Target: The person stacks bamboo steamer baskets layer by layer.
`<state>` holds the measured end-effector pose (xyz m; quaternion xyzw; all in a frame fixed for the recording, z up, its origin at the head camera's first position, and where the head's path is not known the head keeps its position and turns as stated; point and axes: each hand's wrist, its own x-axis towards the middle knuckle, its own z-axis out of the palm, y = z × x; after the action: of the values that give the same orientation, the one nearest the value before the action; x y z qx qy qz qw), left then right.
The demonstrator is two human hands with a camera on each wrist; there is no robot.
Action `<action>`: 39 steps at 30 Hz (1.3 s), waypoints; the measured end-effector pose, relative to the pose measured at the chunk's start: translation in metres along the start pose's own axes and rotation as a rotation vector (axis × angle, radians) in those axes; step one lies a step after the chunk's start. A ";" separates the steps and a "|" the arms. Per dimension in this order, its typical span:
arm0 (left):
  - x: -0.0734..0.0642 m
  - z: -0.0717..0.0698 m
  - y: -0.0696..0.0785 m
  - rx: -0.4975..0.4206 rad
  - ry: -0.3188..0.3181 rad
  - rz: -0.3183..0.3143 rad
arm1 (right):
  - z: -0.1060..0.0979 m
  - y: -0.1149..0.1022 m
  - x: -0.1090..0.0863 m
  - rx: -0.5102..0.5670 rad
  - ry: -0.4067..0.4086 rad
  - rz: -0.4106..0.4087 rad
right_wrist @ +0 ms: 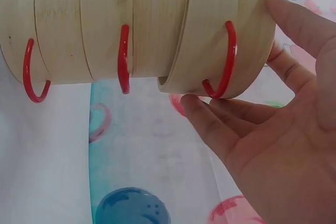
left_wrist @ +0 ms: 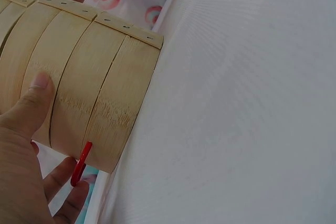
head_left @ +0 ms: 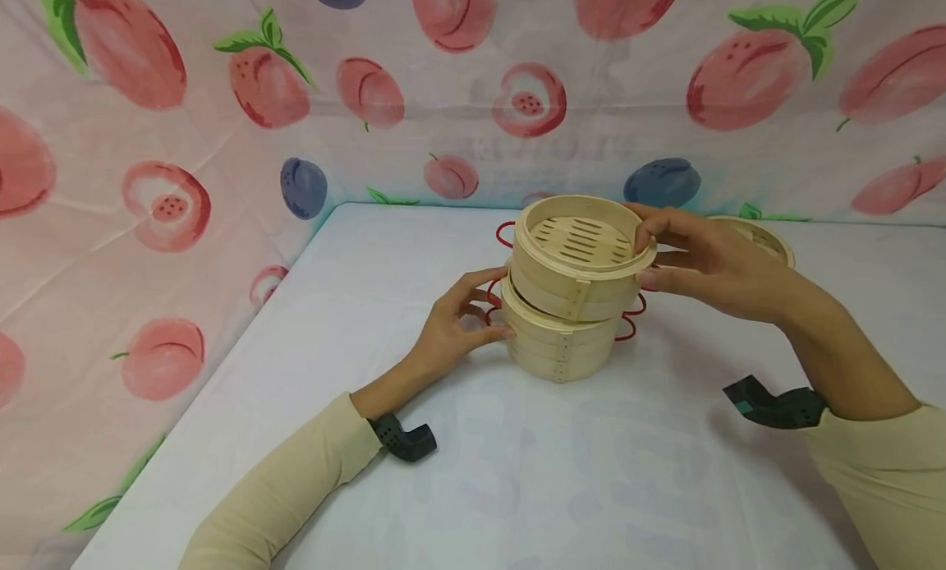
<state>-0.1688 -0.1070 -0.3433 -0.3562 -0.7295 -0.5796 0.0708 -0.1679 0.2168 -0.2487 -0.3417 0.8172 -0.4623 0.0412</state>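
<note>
Three round bamboo steamer baskets stand stacked on the table. The top basket (head_left: 547, 282), with a slatted floor, sits shifted and tilted over the lower baskets (head_left: 535, 340). My right hand (head_left: 717, 266) pinches its right rim, thumb on the near side; in the right wrist view, fingertips lie close to its red handle (right_wrist: 230, 61). On the left side, my left hand (head_left: 458, 315) grips the lower baskets. Its thumb (left_wrist: 37, 103) presses the bamboo wall and the other fingers reach behind, near a red handle (left_wrist: 81, 163).
Behind my right hand, a round bamboo piece (head_left: 769, 240) lies partly hidden on the white table (head_left: 414, 504). Fruit-printed cloth (head_left: 443, 102) hangs along the back and left edges. A dark device (head_left: 776, 402) is worn on each wrist.
</note>
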 end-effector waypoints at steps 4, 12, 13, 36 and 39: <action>0.001 0.000 0.000 0.008 -0.001 -0.007 | -0.002 -0.002 -0.002 -0.074 0.018 0.015; 0.001 0.001 0.003 0.019 0.004 -0.013 | -0.003 -0.004 -0.002 -0.013 0.028 0.056; 0.001 0.001 0.003 0.021 0.005 -0.013 | -0.002 -0.005 -0.002 -0.010 0.031 0.066; -0.001 -0.001 0.002 0.022 0.004 0.002 | 0.015 -0.020 0.003 -0.029 0.191 0.227; -0.001 -0.001 0.002 0.018 0.002 0.005 | 0.016 -0.019 0.003 -0.022 0.199 0.209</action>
<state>-0.1674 -0.1081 -0.3422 -0.3567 -0.7337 -0.5732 0.0764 -0.1542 0.1967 -0.2424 -0.2078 0.8533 -0.4782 0.0042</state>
